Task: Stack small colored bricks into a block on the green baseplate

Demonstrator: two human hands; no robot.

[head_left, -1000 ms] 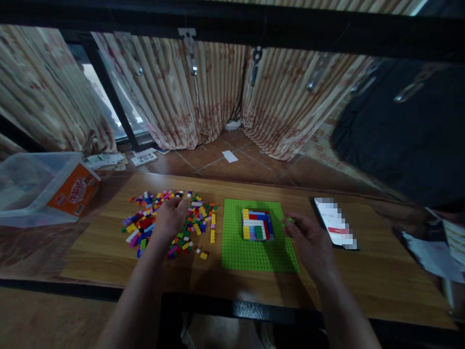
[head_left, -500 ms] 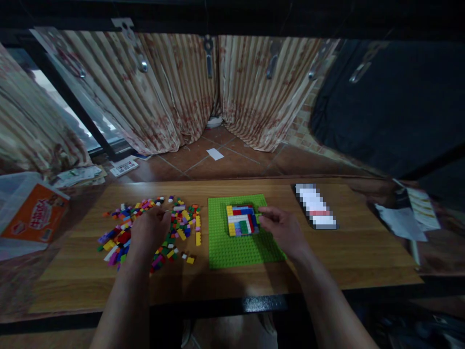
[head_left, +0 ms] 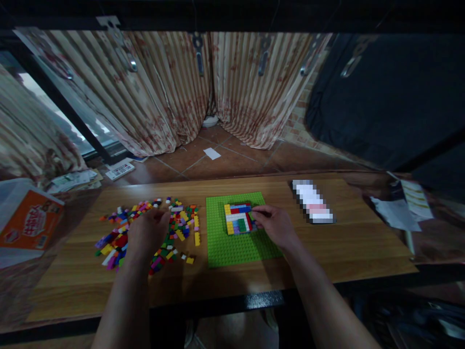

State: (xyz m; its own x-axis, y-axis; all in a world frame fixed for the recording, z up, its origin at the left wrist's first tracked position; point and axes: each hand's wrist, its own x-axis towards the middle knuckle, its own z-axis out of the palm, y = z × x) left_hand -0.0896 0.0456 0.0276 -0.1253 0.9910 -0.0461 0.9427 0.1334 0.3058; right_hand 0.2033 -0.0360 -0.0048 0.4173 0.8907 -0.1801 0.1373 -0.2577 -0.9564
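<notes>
A low block of colourful building bricks [head_left: 234, 219], with yellow, white, red, blue and green parts, stands on a green baseplate [head_left: 225, 252]. At its right edge my right hand [head_left: 276, 224] has thumb and fingers pinched together on a small building brick, mostly hidden by the fingertips. My left hand [head_left: 148, 230] hovers over or rests in a loose pile of bricks [head_left: 119, 240] left of the baseplate. Its fingers are curled closed, and what they hold, if anything, is hidden.
A phone [head_left: 313, 201] with a blurred screen lies right of the baseplate on the wooden table [head_left: 348, 242]. Off the left end stands a clear plastic tub [head_left: 27, 218] with an orange label. Papers [head_left: 394, 213] lie beyond the right end.
My right hand has moved slightly left, its fingertips now against the right edge of the brick block. The left hand stays over the pile. The whole view has shifted a little.
</notes>
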